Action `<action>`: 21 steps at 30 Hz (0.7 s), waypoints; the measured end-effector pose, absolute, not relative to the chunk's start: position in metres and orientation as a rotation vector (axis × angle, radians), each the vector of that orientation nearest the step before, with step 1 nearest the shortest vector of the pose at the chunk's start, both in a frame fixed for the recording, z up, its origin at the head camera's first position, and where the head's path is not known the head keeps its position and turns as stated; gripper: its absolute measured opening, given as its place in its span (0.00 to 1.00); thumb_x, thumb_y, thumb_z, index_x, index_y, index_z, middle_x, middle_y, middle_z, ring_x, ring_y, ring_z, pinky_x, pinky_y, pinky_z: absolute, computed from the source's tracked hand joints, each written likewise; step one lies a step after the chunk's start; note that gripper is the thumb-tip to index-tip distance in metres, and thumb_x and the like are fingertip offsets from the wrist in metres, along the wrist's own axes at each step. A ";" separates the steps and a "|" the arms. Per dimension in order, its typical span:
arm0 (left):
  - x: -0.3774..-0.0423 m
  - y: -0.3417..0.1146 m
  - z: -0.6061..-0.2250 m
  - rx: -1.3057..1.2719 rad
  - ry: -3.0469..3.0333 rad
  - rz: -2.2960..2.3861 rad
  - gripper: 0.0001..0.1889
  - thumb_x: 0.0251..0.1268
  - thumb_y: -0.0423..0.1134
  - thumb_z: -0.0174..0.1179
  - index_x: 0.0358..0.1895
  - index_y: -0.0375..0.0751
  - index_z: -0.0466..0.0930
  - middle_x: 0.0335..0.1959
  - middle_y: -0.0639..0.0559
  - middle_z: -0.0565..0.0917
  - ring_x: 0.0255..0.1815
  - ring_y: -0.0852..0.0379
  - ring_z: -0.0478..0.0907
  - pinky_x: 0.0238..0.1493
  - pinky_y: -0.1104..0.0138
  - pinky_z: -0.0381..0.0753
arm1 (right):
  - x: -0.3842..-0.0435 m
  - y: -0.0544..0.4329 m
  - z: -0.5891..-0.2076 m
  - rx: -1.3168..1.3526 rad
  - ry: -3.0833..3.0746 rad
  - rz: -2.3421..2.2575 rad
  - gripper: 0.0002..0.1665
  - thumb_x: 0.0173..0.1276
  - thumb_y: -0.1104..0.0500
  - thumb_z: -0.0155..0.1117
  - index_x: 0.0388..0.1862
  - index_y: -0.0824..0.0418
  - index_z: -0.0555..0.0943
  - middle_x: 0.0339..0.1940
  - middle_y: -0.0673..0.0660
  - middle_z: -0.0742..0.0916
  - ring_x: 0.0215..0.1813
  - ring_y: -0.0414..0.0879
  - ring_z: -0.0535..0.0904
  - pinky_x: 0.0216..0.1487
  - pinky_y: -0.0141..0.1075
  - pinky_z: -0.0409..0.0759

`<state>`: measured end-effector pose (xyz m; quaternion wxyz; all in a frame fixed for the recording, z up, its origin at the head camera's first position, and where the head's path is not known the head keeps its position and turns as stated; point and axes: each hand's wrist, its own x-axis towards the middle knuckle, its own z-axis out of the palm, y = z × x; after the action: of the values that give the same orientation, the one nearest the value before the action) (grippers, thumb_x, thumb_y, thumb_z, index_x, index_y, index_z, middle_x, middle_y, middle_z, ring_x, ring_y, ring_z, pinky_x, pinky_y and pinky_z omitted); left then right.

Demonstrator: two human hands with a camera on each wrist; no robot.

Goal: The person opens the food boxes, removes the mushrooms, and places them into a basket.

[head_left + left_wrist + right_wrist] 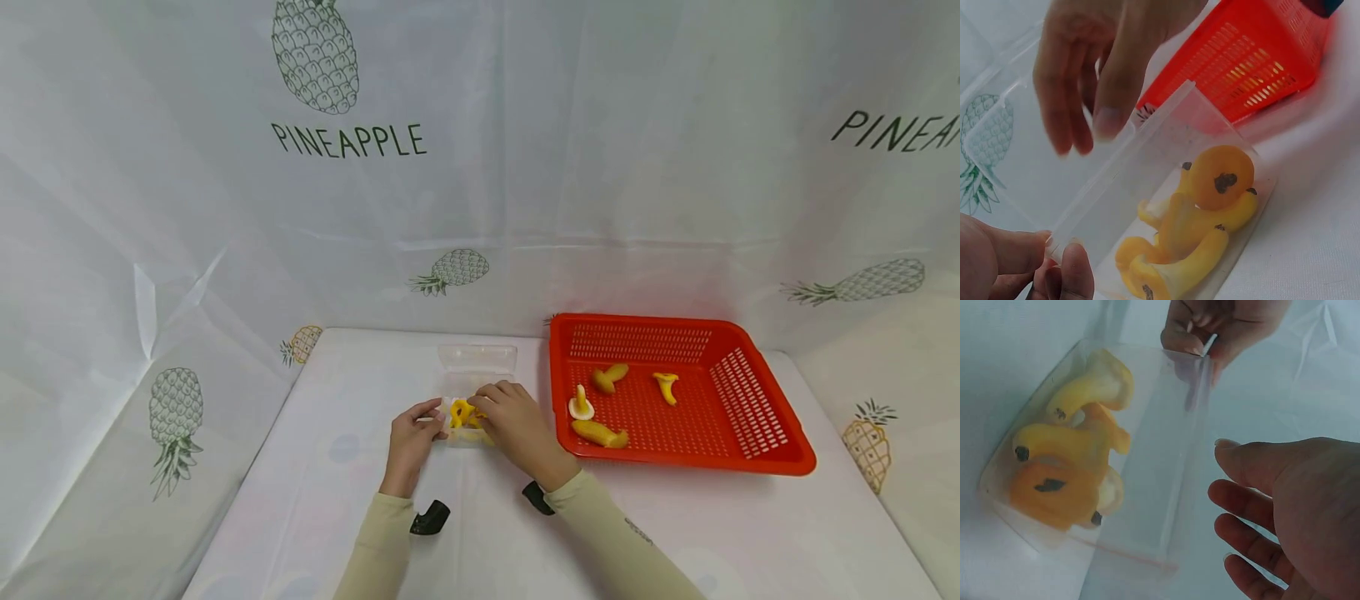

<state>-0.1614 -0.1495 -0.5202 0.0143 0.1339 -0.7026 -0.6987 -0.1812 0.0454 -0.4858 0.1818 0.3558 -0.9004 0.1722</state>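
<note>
A clear plastic box (1154, 437) with a hinged lid (477, 358) stands on the table, its lid folded back. Several yellow mushrooms (1179, 228) lie together inside, some with dark stem ends. At the box's left end my left hand (411, 437) pinches the rim between thumb and fingers; the left wrist view shows this grip close up. My right hand (521, 425) hovers over the box's right side. Its fingers (1244, 537) are spread and relaxed, holding nothing, and in the right wrist view they are apart from the box wall.
To the right stands a red perforated basket (682, 465). It holds several mushrooms, among them a brownish one (609, 377), a small yellow one (664, 387), a white-capped one (581, 403) and a long yellow one (600, 433). A pineapple-printed sheet (525, 183) hangs behind the table.
</note>
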 end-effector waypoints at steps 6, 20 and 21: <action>-0.161 -0.150 -0.520 0.382 -2.159 -2.193 0.18 0.75 0.23 0.61 0.64 0.19 0.78 0.43 0.41 0.79 0.33 0.57 0.81 0.35 0.72 0.88 | -0.191 0.030 -0.493 0.999 -2.573 0.431 0.18 0.64 0.61 0.81 0.53 0.57 0.90 0.50 0.52 0.89 0.54 0.50 0.82 0.64 0.43 0.82; -0.160 -0.151 -0.518 0.370 -2.161 -2.198 0.19 0.74 0.24 0.62 0.63 0.18 0.78 0.44 0.39 0.80 0.34 0.57 0.81 0.34 0.71 0.88 | -0.207 0.015 -0.494 1.035 -2.726 0.274 0.19 0.66 0.55 0.81 0.55 0.55 0.90 0.53 0.52 0.89 0.54 0.50 0.82 0.62 0.42 0.83; -0.160 -0.151 -0.518 0.371 -2.162 -2.197 0.19 0.74 0.23 0.62 0.63 0.18 0.78 0.44 0.39 0.80 0.34 0.57 0.81 0.34 0.71 0.88 | -0.208 0.014 -0.493 1.041 -2.741 0.259 0.19 0.66 0.54 0.81 0.55 0.56 0.90 0.53 0.52 0.89 0.54 0.50 0.82 0.62 0.43 0.84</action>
<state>-0.1603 -0.1513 -0.5182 0.0185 0.1195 -0.6964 -0.7074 -0.2079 0.0142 -0.4932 0.0989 0.3518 -0.9267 0.0874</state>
